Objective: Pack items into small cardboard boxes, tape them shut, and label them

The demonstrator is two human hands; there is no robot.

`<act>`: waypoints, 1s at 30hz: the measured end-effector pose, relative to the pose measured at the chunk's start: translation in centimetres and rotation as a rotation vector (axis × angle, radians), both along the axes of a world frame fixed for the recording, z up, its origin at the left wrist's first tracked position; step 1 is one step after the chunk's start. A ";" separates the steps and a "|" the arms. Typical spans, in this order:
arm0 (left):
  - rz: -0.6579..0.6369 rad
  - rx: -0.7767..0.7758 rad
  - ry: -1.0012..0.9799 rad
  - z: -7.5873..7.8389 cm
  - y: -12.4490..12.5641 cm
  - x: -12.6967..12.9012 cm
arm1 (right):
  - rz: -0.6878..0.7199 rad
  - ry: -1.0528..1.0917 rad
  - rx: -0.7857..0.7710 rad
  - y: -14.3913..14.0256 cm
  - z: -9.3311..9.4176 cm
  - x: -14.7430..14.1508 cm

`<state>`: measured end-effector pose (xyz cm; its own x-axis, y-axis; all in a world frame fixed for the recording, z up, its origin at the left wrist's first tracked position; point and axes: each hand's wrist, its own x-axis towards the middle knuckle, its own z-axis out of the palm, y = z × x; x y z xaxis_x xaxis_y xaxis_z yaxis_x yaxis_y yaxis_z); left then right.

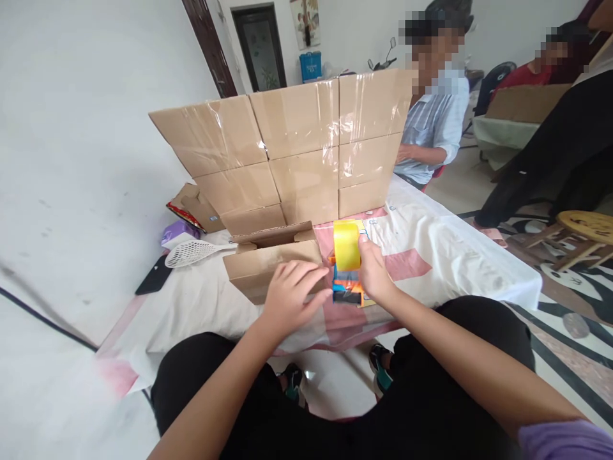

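**Tape dispenser at box edge**

I see the right hand (373, 271) closed around the yellow tape dispenser (348, 263), held against the right end of the small cardboard box (268, 265) on the table (454, 249). Left hand (290, 300) lies flat, fingers spread, on the box's near flap. Stacked taped cartons (297, 150) just behind

both forearms are bare from the elbow down to the wrists, with no watch, band or ring showing on the left hand (290, 297) or the right hand (376, 275). a lilac short sleeve (567, 441) shows at the lower right corner, loose at its hem, covering the upper right arm. black trousers (460, 377) cover both legs, plain and matte, with no visible print. between the knees, dark shoes (380, 374) with teal accents peek out; their finer details are too small to tell.
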<state>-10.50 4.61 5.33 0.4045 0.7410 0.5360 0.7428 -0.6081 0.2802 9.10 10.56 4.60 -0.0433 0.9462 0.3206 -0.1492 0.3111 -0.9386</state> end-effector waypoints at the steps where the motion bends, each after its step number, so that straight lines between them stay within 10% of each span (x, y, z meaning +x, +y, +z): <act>1: -0.021 -0.069 -0.093 -0.3 -0.4 0.7 | 0.036 -0.004 0.012 -0.8 -0.1 -0.5; 11: -0.002 -0.513 -0.703 -3.2 -1.1 3.7 | -0.048 0.032 0.055 -1.3 -0.4 -1.2; 19: -0.003 -0.607 -0.932 -2.3 -1.5 3.8 | -0.171 -0.180 0.325 0.4 -0.9 0.0; 30: -0.052 -0.955 -1.092 -1.8 -2.4 5.3 | -0.335 -0.010 0.281 2.0 0.5 0.2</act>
